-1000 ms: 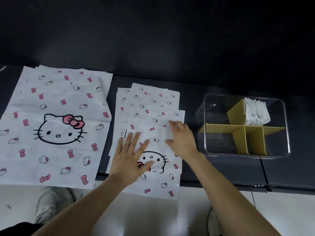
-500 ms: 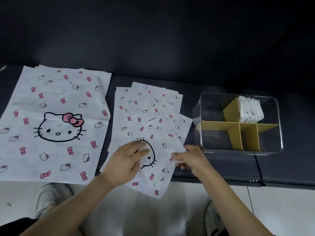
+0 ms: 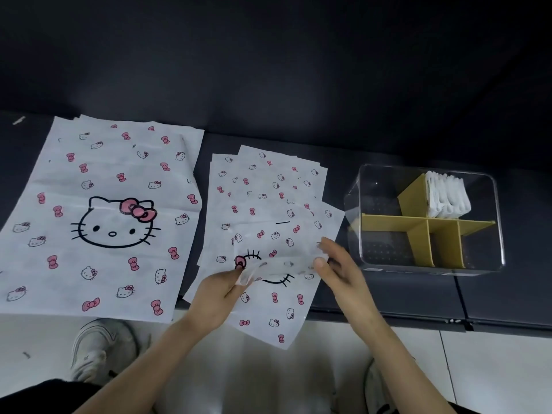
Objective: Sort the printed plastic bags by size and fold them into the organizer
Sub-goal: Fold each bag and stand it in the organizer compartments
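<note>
Now top small bag [image 3: 277, 309] lifted off flat and its edge doubled over; left hand [image 3: 221, 294] and right hand [image 3: 340, 273] each pinch the fold. Folding begun, organizer [image 3: 379, 243] next.

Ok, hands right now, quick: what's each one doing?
Left hand: pinching the folded edge of the small bag.
Right hand: pinching that fold's other end, though blurred.

plain workroom: dark bench [image 3: 388, 297], tiled floor [image 3: 484, 372]
</note>
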Tool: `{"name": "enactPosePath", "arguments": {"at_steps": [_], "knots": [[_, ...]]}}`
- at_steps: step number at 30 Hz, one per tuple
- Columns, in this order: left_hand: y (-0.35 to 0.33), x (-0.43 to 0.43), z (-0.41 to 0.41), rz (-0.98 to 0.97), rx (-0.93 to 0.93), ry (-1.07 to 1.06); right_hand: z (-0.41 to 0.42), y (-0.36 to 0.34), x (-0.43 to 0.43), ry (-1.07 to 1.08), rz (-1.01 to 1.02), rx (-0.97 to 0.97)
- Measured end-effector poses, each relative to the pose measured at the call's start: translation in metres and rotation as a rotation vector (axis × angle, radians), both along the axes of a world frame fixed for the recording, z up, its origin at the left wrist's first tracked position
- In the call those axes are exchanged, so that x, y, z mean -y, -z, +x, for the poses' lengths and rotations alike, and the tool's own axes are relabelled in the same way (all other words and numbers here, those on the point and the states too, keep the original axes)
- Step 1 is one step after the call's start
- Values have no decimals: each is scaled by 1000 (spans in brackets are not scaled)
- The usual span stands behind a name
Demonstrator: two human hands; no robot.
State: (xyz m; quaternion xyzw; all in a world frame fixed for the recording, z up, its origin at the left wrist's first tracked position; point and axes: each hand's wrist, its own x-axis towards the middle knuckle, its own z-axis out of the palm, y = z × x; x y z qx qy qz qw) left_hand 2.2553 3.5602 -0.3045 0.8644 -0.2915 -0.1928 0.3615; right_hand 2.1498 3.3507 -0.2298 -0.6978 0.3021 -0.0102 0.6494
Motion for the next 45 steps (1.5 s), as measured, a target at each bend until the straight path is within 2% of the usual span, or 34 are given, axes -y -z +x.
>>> {"name": "enactPosePath", "arguments": {"at_steps": [2, 3, 8, 11, 13, 15, 19, 26, 31, 34, 36, 38, 41, 45], "knots": [[0, 1, 4, 15, -141, -62, 6, 2, 6, -183, 137, 68], [-1, 0, 6, 12, -215, -84, 11, 8, 9, -221, 103, 58], [-9, 5, 13, -11, -386, -186, 42, 44, 11, 2, -104, -88], [-12, 10, 16, -104, -450, -314, 51, 59, 12, 9, -195, -123], [-12, 16, 14, -164, -427, -479, 52, 64, 11, 18, -234, -124], [-15, 23, 10, -197, -322, -596, 51, 66, 9, 36, -257, -121], [-7, 38, 4, -151, -99, -702, 54, 70, 9, 70, -255, -118], [17, 38, 3, 80, 497, -494, 57, 77, 10, 48, -326, -131], [24, 36, 4, 290, 769, -354, 63, 78, 14, 41, -268, -178], [27, 38, 14, 240, 871, -57, 65, 76, 16, 24, -261, -191], [30, 40, 22, 257, 855, 150, 67, 74, 16, 17, -281, -206], [32, 39, 27, 319, 728, 228, 68, 76, 17, 22, -282, -219], [32, 30, 29, 300, 530, 206, 69, 77, 17, 33, -247, -226], [28, 25, 27, 198, 429, 165, 72, 76, 17, 54, -229, -233]]}}
